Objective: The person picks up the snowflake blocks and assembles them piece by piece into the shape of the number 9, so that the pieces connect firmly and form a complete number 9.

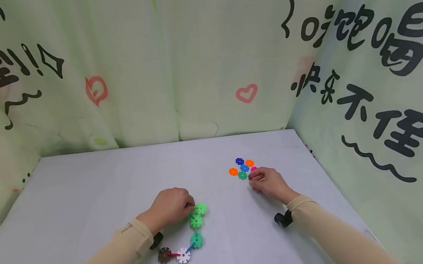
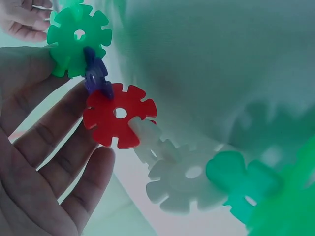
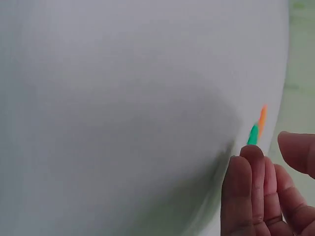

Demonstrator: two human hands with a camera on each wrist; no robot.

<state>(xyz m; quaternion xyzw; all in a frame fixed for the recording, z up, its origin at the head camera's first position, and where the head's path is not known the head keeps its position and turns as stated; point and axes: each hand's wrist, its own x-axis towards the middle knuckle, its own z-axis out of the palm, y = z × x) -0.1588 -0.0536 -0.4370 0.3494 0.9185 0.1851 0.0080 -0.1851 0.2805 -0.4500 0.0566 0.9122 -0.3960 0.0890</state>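
Observation:
My left hand (image 1: 189, 206) pinches the top bright green disc (image 1: 201, 208) of a curved chain of snowflake discs (image 1: 196, 232) lying on the grey table (image 1: 89, 191). The chain runs down through a second green disc and a teal one to a white disc (image 1: 183, 255) and a dark red one (image 1: 164, 255). In the left wrist view my left hand (image 2: 37, 69) touches a green disc (image 2: 78, 39), and the red disc (image 2: 118, 115) and white disc (image 2: 182, 179) follow. My right hand (image 1: 254, 178) hovers with curled fingers at a pile of loose discs (image 1: 242, 168), beside a pink one (image 1: 254, 169). Between the fingers (image 3: 253, 167) and thumb is an empty gap.
Printed cloth walls (image 1: 191, 67) close the table in at the back and on both sides. Black wrist cameras sit at my left wrist (image 1: 156, 240) and right wrist (image 1: 283, 218). Bare tabletop lies at the left and between the hands.

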